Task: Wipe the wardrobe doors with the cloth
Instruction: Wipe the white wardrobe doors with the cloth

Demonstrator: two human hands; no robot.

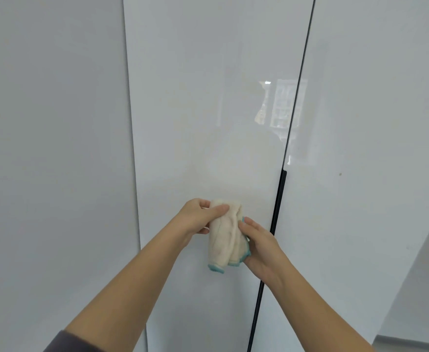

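A cream cloth (224, 237) with a teal edge hangs bunched between both hands in front of the glossy white middle wardrobe door (203, 97). My left hand (200, 215) grips its upper part, thumb across the top. My right hand (257, 243) holds its right side lower down, fingers curled round the fabric. The cloth is held just off the door; contact with the door cannot be told.
A second white door (373, 123) stands to the right, past a dark gap with a black handle strip (278, 201). Another white panel (53, 148) lies to the left. A strip of grey floor (409, 344) shows at the bottom right.
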